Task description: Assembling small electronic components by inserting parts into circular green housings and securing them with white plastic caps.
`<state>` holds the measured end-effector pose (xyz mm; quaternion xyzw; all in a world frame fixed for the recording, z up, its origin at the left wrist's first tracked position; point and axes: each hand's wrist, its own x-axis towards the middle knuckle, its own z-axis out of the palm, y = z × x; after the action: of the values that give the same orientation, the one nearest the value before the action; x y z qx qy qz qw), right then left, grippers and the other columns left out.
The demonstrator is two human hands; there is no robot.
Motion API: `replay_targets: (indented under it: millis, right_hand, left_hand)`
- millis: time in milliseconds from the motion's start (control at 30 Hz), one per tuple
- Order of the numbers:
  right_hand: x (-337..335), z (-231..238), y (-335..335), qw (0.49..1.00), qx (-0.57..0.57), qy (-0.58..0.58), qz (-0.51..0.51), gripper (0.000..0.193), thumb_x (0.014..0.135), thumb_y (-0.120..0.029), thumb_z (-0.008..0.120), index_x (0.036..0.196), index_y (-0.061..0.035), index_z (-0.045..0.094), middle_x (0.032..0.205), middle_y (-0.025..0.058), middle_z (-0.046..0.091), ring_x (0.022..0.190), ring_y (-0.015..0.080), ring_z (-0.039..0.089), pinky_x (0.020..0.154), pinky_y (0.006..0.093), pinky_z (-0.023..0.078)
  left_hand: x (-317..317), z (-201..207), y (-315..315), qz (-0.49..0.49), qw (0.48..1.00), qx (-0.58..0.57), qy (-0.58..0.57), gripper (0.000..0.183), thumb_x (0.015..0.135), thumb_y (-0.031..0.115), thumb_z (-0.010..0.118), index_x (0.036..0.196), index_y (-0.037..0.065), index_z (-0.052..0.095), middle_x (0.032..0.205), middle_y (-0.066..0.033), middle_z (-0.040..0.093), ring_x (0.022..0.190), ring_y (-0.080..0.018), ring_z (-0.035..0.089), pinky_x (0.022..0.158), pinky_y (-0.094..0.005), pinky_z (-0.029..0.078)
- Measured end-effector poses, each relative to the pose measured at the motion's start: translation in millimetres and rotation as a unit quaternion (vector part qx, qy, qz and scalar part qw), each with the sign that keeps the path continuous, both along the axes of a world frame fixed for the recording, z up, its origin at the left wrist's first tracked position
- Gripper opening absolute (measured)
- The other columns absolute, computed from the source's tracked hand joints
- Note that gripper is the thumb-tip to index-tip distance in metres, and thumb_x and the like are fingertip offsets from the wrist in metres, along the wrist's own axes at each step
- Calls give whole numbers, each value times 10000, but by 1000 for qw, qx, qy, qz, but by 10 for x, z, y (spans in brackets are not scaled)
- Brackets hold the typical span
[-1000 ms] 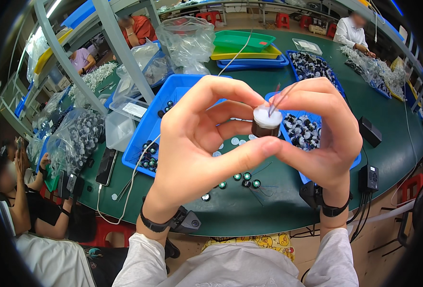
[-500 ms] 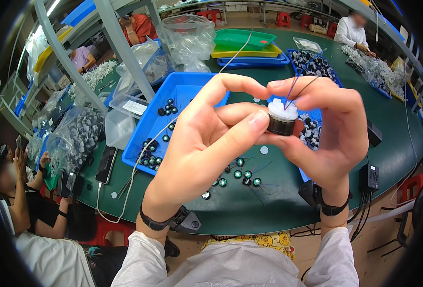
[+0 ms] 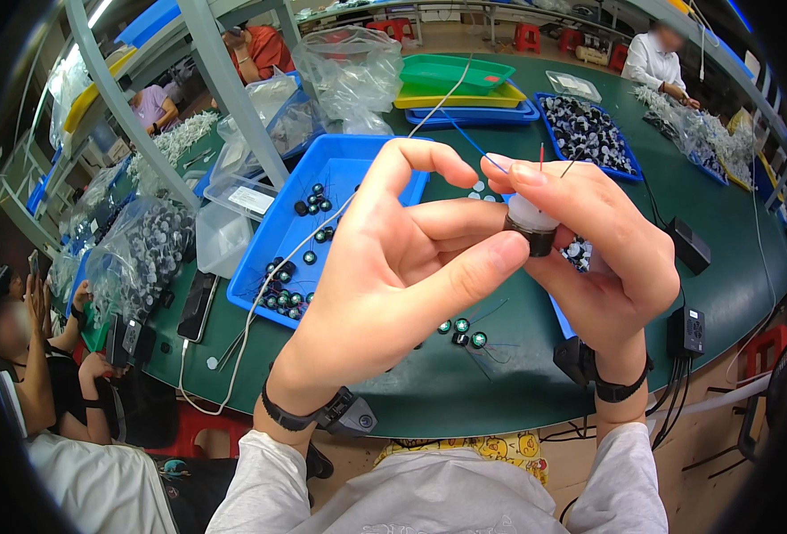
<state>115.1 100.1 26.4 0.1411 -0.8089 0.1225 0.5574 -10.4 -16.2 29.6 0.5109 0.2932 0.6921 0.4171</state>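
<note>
Raised above the table, a small black cylinder with a translucent white cap point(image 3: 529, 214) is held between both hands. My left hand point(image 3: 371, 258) pinches its left side with the thumb and fingers behind, while its index finger arches free. My right hand point(image 3: 612, 236) grips the cylinder from the right, its index finger over the cap. A thin blue wire point(image 3: 474, 142) sticks out to the upper left by the right fingertips; a red wire point(image 3: 541, 156) and a dark one stand up behind that finger. Where the wires meet the cap is mostly hidden.
A blue tray point(image 3: 331, 153) with black cylinders stands on the left; more cylinders point(image 3: 461, 331) lie in front. Behind are stacked trays point(image 3: 451, 73) and a full blue tray point(image 3: 585, 133). A phone point(image 3: 199, 305), its cable and black boxes point(image 3: 685, 331) flank my arms. Other people sit around.
The cylinder has shifted slightly right and tilted. My right index finger has moved down over its cap. The blue wire now points to the upper left instead of upward.
</note>
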Motion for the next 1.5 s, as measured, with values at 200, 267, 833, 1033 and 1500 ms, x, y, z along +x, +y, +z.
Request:
replay_targets:
  millis: [200,267,833,1033,1500]
  right_hand:
    - [-21,-2,-11,999,24,10,-30,386,592,85,642,977,79,614,943,212,646,797,272,636,645,302,503]
    - [6,29,-38,999,35,9,-37,377,588,91,635,964,83,618,919,211,646,791,283,636,674,328,509]
    - [-13,4,-73,993,35,15,-114,379,611,77,676,985,58,614,913,181,653,794,272,612,714,331,484]
    - [-55,-33,-124,991,-15,-2,-131,446,574,123,667,1006,48,589,955,147,655,806,239,607,697,298,465]
    - [-17,-78,-32,986,-7,-49,-159,455,667,117,616,1109,47,533,1104,190,592,1042,290,576,913,375,443]
  left_hand:
    - [-16,31,-29,45,999,-11,14,413,782,-10,644,1020,54,313,966,-213,631,937,-184,598,815,-269,452]
    - [-14,30,-27,58,998,0,33,415,778,-14,650,1002,60,308,957,-211,635,917,-178,603,800,-258,455]
    - [-25,-47,49,28,997,-75,24,291,901,121,543,1101,38,348,939,-95,609,804,-75,517,677,-215,393]
    - [-100,-98,133,22,989,-89,114,367,937,330,476,1012,-8,597,940,-27,594,862,-59,507,772,-223,427]
    - [-113,-99,165,-24,996,-45,78,280,914,213,482,1050,-21,550,847,-10,562,790,-51,480,662,-207,396]
